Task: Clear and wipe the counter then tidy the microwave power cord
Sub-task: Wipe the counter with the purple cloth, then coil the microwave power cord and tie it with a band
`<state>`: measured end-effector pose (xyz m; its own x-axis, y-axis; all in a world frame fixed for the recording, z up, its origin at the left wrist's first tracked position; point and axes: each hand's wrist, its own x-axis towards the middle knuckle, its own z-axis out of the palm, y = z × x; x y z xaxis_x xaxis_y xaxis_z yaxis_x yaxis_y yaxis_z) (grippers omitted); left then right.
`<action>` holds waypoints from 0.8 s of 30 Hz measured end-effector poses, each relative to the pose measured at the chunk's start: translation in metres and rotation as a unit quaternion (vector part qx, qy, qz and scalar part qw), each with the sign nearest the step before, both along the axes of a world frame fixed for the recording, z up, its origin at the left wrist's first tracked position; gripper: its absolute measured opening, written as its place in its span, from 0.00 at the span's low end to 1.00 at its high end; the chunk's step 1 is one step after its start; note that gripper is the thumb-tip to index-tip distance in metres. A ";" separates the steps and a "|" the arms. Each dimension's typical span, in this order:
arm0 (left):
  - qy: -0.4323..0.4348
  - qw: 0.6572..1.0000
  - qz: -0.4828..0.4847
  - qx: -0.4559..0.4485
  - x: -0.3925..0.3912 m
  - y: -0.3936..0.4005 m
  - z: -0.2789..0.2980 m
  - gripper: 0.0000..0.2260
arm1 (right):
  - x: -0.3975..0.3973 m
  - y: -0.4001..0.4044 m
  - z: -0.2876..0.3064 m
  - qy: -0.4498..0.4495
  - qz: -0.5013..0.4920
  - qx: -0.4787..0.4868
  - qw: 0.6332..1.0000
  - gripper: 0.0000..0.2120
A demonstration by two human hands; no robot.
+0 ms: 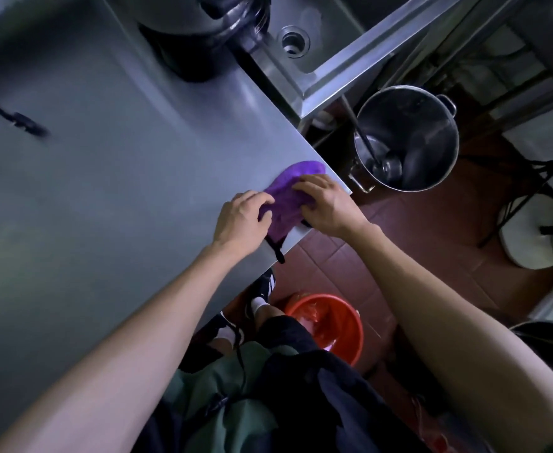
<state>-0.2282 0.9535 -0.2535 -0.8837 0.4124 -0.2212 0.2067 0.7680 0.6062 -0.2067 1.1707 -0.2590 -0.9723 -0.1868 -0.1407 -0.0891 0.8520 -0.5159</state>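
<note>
Cloth is the centre of this moment: a crumpled purple terry cleaning cloth (288, 194) lies bunched at the near corner of the grey stainless-steel counter (111, 178), one black-edged end hanging over the counter's edge. The left hand (244, 220) has its fingers curled into the cloth's near side, and the right hand (325, 204) lies over its far side with fingertips dug into the fabric; both appear to be gripping it, probably gathering or refolding it so that a fresh face meets the steel for wiping.

Far from the cloth, toward the counter's back left, a black power cord with its plug (23, 120) lies loose on the steel, blurred; tidying it seems not yet done. Beyond the cloth at the counter's far end stands a large dark round appliance or pot (199, 31), only partly in view, and past it a steel sink with a round drain (293, 40).

Just off the corner beside the cloth, on the red tiled floor, stands a tall steel stockpot (405, 138) with utensils inside, and below the cloth's hanging end an orange plastic bucket (329, 325). Nothing on the counter lies close enough to the cloth to hinder a sweep.
</note>
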 end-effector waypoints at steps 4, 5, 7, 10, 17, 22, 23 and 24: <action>0.009 0.999 0.001 -0.051 -0.006 -0.019 0.005 0.10 | -0.011 -0.019 -0.001 0.005 -0.001 -0.019 1.000 0.21; 0.007 0.998 0.004 -0.065 -0.009 -0.025 0.006 0.11 | -0.016 -0.025 -0.001 0.011 0.000 -0.025 1.000 0.20; 0.005 0.996 0.015 -0.087 -0.013 -0.037 0.010 0.12 | -0.025 -0.040 -0.002 0.023 0.006 -0.039 0.999 0.18; 0.001 0.994 0.040 -0.106 -0.015 -0.059 0.015 0.13 | -0.035 -0.062 -0.002 0.022 0.023 -0.054 0.998 0.17; -0.006 0.982 0.089 -0.167 -0.006 -0.136 0.025 0.18 | -0.053 -0.126 -0.002 -0.012 0.089 -0.030 0.996 0.17; -0.013 0.971 0.140 -0.192 0.008 -0.211 0.035 0.21 | -0.061 -0.185 0.009 -0.040 0.131 0.000 0.991 0.19; -0.016 0.969 0.154 -0.191 0.011 -0.227 0.037 0.21 | -0.061 -0.198 0.012 -0.042 0.139 0.005 0.989 0.19; -0.018 0.967 0.169 -0.188 0.015 -0.241 0.039 0.21 | -0.061 -0.212 0.015 -0.045 0.148 0.009 0.988 0.19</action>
<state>-0.2127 0.7122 -0.2142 -0.9432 -0.0143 -0.3319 -0.1103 0.9559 0.2723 -0.2680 0.9588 -0.2442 -0.8591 -0.4569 -0.2306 -0.2890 0.8050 -0.5181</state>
